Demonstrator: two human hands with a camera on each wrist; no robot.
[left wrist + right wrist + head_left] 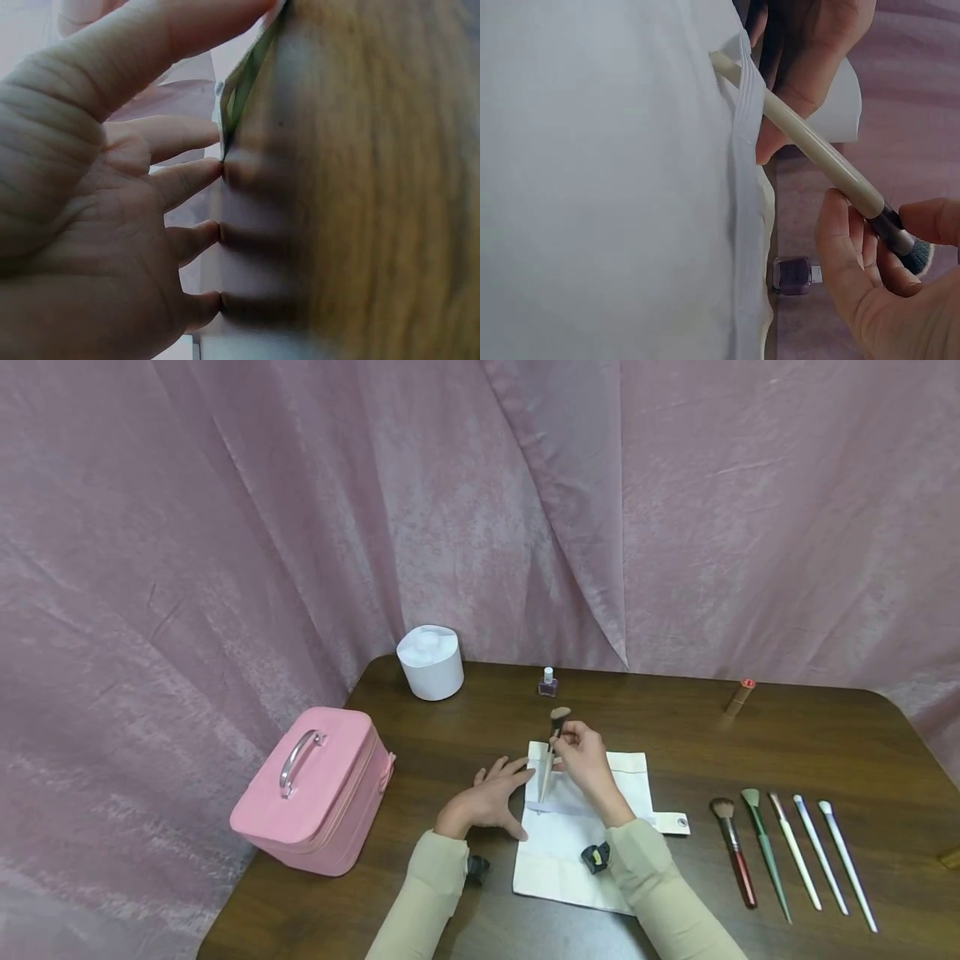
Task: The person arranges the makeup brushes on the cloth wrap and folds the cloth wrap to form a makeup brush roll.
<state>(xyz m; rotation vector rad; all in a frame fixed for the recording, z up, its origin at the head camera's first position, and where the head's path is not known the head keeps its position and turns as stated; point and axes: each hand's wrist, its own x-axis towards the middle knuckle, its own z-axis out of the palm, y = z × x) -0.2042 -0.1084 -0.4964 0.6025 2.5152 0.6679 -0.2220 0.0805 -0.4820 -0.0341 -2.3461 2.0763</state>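
Observation:
A white fabric brush roll (551,864) lies spread on the table, with its snap strap (670,823) reaching out to the right. My right hand (585,767) pinches a makeup brush (821,154) near its dark ferrule, bristles pointing away from me. The pale handle passes beneath the white elastic band (746,157), and its tip shows on the near side. At the roll's left edge is my left hand (491,799), fingers spread. In the left wrist view its fingertips (206,231) rest down at the table, and the thumb is by the fabric edge.
Right of the roll lie several more brushes, including a red-handled one (733,847) and a green one (765,852). A pink case (300,793) stands left. Along the back are a white tissue roll (432,672), nail polish (548,685) and a lipstick tube (740,698).

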